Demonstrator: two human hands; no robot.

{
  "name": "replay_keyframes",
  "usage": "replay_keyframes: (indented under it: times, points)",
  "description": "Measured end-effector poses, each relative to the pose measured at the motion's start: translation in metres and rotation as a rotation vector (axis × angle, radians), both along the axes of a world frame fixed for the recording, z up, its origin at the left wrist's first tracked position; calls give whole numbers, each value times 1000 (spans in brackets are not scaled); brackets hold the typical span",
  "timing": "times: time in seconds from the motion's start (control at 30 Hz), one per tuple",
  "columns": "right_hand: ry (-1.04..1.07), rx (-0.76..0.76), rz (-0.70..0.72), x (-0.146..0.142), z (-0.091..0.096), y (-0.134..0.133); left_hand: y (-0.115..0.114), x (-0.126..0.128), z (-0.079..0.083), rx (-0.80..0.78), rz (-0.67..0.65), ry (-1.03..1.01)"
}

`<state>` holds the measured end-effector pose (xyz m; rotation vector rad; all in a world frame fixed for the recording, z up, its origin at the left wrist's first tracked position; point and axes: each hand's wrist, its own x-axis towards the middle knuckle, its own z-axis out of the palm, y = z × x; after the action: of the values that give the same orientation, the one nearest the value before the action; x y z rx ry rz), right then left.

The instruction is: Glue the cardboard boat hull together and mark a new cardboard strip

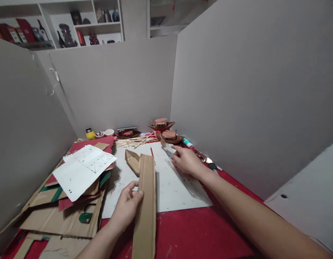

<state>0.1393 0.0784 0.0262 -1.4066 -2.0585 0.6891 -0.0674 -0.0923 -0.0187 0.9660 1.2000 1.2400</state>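
Observation:
My left hand (pixel 128 201) grips the edge of a long brown cardboard strip (pixel 147 208), thumb on its face. The strip stands out over the white sheet (pixel 172 203) and the red table cover. Behind its upper end lies a small cardboard boat hull (pixel 132 160). My right hand (pixel 186 160) is closed, fingertips on a clear, straight-edged strip (pixel 189 185) that looks like a ruler and slants across the sheet's right side. A red pencil (pixel 151 151) lies between the hands, farther back.
Cut cardboard (pixel 61 219) and a drawn paper sheet (pixel 85 169) are heaped at left. Thin wooden sticks (pixel 134 141), finished model boats (pixel 169 136), a yellow jar (pixel 90 133) and white bowls (pixel 109 132) line the back. A glue tube (pixel 188 143) lies by the right partition.

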Motion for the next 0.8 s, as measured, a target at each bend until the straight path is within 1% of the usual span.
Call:
replay_keyframes:
  times: [0.07, 0.17, 0.27, 0.37, 0.47, 0.57, 0.67, 0.73, 0.8]
  points:
    - [201, -72, 14, 4, 7, -10, 1, -1, 2, 13, 12, -2]
    - [456, -203, 98, -1, 13, -29, 2, 1, 6, 28, 14, -3]
    - [630, -305, 184, -17, 10, -47, 3, 7, 11, 47, 28, -2]
    - [733, -371, 228, -31, 1, -56, 2, 14, 17, 62, 61, 3]
    - [766, -412, 248, -31, -7, -53, 0, 17, 23, 64, 110, 10]
    - [734, -409, 231, -21, -15, -40, 3, 13, 32, 91, 197, 22]
    - [634, -384, 188, -13, -25, -23, 11, 6, 43, 146, 285, 38]
    - [550, -352, 151, -12, -32, -16, 17, 3, 49, 176, 311, 38]
    - [479, -302, 119, -12, -38, -13, 23, 4, 52, 198, 323, 28]
